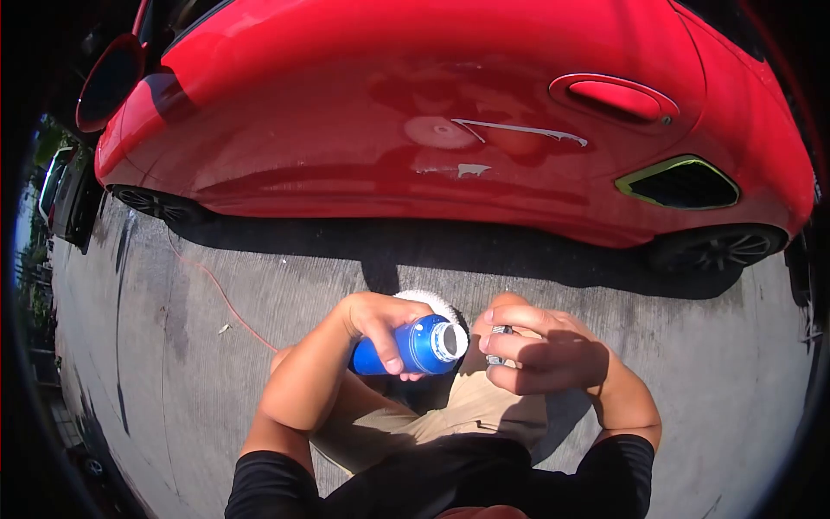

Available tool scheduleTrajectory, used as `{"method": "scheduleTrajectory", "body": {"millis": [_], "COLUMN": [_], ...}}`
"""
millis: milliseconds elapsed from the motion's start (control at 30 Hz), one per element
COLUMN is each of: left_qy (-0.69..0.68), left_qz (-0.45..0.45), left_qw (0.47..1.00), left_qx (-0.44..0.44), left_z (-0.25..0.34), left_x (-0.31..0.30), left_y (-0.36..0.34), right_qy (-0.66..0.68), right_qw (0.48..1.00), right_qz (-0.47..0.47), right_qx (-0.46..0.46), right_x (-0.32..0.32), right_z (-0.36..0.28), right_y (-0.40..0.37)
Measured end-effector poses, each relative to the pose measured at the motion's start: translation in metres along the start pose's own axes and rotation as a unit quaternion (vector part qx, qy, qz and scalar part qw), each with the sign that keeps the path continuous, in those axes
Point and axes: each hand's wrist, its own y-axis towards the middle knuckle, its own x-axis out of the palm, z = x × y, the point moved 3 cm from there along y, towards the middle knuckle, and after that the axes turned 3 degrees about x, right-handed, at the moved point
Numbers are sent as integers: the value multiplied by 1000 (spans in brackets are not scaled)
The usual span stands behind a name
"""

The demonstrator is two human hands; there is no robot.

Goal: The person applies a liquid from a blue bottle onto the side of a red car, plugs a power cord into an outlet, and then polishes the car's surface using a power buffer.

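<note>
My left hand (380,329) is closed around a blue bottle (406,348), which is tilted with its uncapped white neck towards the right. In the fingers of my right hand (549,350) is a small ridged grey bottle cap (499,344), partly covered by the fingers and apart from the bottle. Just behind the bottle shows the edge of a white fluffy round pad (432,303), mostly hidden by my left hand. In front of me stands a red car door (346,130), with a pale liquid streak (527,131) and a whitish smear (471,170) on it.
The door handle (616,99) is at the upper right, above a side vent (679,183) edged with yellow-green tape. A thin orange cord (226,298) runs over the concrete ground (692,372). A wing mirror (111,82) sticks out at the upper left.
</note>
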Motion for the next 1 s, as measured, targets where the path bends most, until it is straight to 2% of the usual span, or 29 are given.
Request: {"method": "scheduleTrajectory", "body": {"millis": [33, 67, 133, 200, 233, 333, 367, 400, 467, 500, 600, 633, 733, 867, 933, 1000], "left_qy": [26, 49, 26, -32, -65, -96, -106, -129, -140, -137, -105, -79, 53, 257, 344, 379], "left_qz": [19, 34, 100, 156, 181, 211, 222, 199, 208, 213, 242, 260, 297, 314, 349, 363], "left_qw": [997, 987, 966, 950, 941, 927, 919, 908, 902, 903, 905, 905, 903, 862, 814, 795], "left_qx": [74, 148, 238, 268, 278, 294, 309, 346, 351, 347, 333, 328, 306, 303, 311, 304], "left_z": [6, 12, 32, 28, 25, 19, 20, 15, 7, 7, 9, 10, 20, 21, 16, 15], "left_x": [-1, 2, 9, 5, 4, 4, 5, 2, -3, -2, 1, 1, 5, 0, -1, 0], "left_y": [0, 1, 4, 3, 3, 8, 9, 12, 10, 11, 10, 9, 11, 17, 19, 19], "right_qy": [9, 103, 279, 396, 451, 506, 556, 561, 569, 543, 549, 567, 450, 560, 577, 597], "right_qw": [999, 986, 908, 818, 778, 736, 706, 703, 700, 722, 744, 718, 747, 650, 633, 604], "right_qz": [9, 81, 220, 300, 320, 371, 379, 383, 391, 385, 324, 331, 420, 422, 416, 415], "right_qx": [41, 104, 222, 290, 298, 253, 219, 208, 184, 192, 203, 229, 250, 295, 305, 326], "right_x": [-8, -4, 28, 65, 79, 103, 109, 114, 119, 117, 113, 109, 125, 135, 137, 136], "right_z": [-1, 7, 36, 53, 57, 66, 61, 60, 62, 61, 63, 57, 71, 62, 59, 57], "right_y": [3, 0, -14, -27, -30, -26, -24, -20, -16, -14, -8, -2, -12, -8, -5, -2]}}
